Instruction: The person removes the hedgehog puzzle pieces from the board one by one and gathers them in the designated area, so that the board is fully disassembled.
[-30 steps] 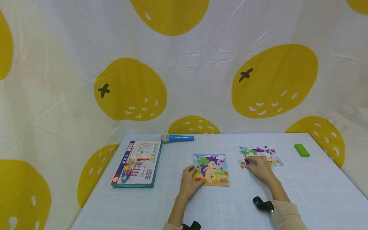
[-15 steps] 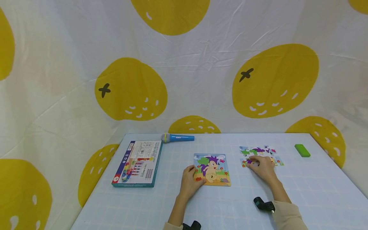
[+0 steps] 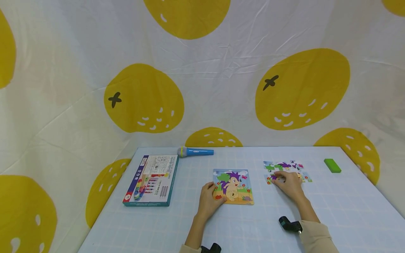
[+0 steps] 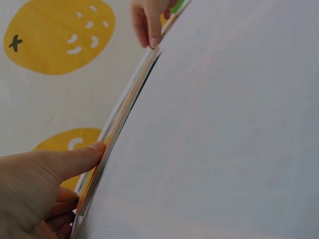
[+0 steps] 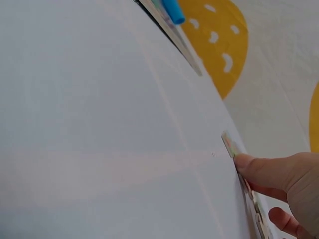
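Observation:
My left hand (image 3: 209, 201) holds the lower left corner of a square jigsaw puzzle board (image 3: 235, 186) printed with a purple-haired hedgehog. In the left wrist view the thumb lies along the board's (image 4: 122, 117) near edge, with the other fingers curled at its corner. To the right, my right hand (image 3: 288, 183) pinches a flowered puzzle piece (image 3: 268, 180) at the lower left of a group of loose pieces. Two rows of pieces show, the upper row (image 3: 281, 166) in green and purple; the hand covers part of the lower row. In the right wrist view the thumb (image 5: 249, 167) presses the piece's near edge.
A flat boxed set (image 3: 152, 181) lies at the table's left, with a blue toy microphone (image 3: 197, 151) behind it at the back edge. A green block (image 3: 332, 165) lies at the far right. A fruit-patterned cloth (image 3: 221, 88) hangs behind the table.
My right hand has shifted slightly right, sliding the lower left puzzle piece closer to its neighbours, and then stayed there. My left hand and the board have not moved.

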{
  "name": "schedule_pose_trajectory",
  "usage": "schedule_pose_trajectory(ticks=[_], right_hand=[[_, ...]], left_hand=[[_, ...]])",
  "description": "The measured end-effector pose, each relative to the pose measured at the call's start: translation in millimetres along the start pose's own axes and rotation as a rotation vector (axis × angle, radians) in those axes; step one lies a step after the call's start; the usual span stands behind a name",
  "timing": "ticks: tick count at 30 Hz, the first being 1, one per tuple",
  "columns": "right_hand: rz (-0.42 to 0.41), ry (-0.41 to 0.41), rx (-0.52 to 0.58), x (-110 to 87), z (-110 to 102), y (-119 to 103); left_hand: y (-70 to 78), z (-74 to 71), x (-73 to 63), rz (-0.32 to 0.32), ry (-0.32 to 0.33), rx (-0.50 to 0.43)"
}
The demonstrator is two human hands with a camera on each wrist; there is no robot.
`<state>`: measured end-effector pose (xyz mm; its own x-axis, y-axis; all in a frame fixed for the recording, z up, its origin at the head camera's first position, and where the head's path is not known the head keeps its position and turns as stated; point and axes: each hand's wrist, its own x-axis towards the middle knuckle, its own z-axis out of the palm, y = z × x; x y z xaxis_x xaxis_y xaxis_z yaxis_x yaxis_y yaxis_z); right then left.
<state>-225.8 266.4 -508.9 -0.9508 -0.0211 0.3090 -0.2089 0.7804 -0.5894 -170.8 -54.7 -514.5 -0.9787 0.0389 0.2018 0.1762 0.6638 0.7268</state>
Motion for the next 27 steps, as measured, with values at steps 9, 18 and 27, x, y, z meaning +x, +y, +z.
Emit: schedule_pose_trajectory(ticks=[9,18,27], right_hand=[[-0.018,0.025,-0.001,1.2,2.4,1.6],[-0.026,0.038,0.001,1.0,3.6,2.8],[-0.011,0.023,-0.004,0.1,3.2,1.5]], left_hand=[[-1.4,0.2,0.3,0.010,0.007,-0.009],[-1.6,0.5,0.2,0.010,0.005,-0.003],[0.2,-0.3,-0.9,0.009,0.010,0.000]])
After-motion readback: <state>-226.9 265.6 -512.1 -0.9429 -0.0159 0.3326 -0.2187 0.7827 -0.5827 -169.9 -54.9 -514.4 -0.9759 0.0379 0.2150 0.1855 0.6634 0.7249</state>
